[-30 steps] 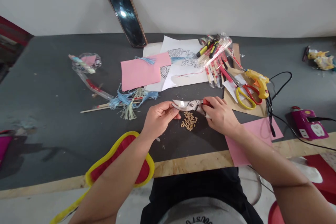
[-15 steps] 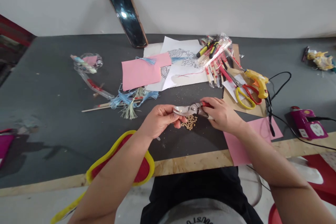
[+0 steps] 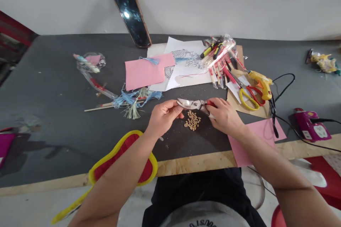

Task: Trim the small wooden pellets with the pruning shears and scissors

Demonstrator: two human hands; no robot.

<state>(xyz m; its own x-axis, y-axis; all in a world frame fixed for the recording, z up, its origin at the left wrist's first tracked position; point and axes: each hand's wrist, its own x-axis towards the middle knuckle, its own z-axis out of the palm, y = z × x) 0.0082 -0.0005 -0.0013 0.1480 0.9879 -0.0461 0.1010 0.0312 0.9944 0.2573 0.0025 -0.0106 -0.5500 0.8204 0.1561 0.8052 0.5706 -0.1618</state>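
Note:
My right hand (image 3: 222,115) is wrapped round the red handle of metal pruning shears (image 3: 195,104), whose blades point left. My left hand (image 3: 165,115) is closed in a pinch at the blade tips; whatever it holds there is too small to make out. Below the shears, a pile of small tan pieces (image 3: 192,120) lies on the dark grey table (image 3: 183,145). Left of my left hand are blue and pale green tassels (image 3: 131,103) beside thin sticks.
Behind my hands lie pink paper (image 3: 145,72), printed white sheets (image 3: 183,74) and wrapped sticks (image 3: 220,67). Scissors (image 3: 249,95) and a yellow glue gun (image 3: 262,83) with its cable are on the right. A phone (image 3: 133,19) leans on the wall. A yellow-edged red item (image 3: 117,158) is under my left forearm.
The shears and both hands have risen slightly away from the pile, uncovering more of it. The fingers of my left hand are drawn closer together.

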